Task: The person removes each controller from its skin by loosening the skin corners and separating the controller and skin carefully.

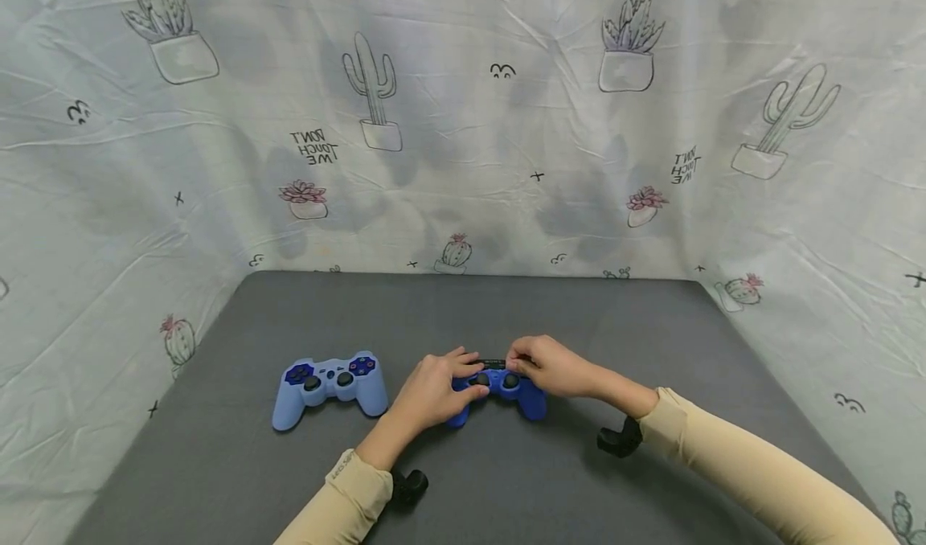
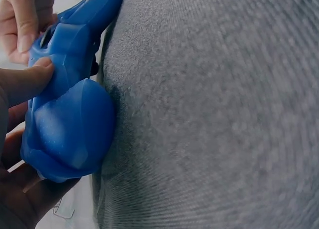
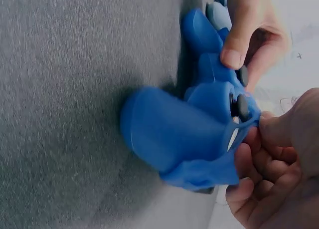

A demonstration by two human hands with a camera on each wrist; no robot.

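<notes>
**Dark blue controller: soft skin over a hard shell**

Dark blue controller (image 1: 499, 392) lies mid-worktop (image 1: 651, 328), light blue controller (image 1: 329, 386) well apart to its left. Left hand (image 1: 432, 392) grips the left grip; right hand (image 1: 553, 366) pinches the cover's edge at the top. Judged light, rigid inside, sleeve stretchy and grippy. Best held by the grips.

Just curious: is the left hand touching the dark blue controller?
Touching. The left wrist view shows the left hand's thumb pressed on the dark blue controller.
</notes>
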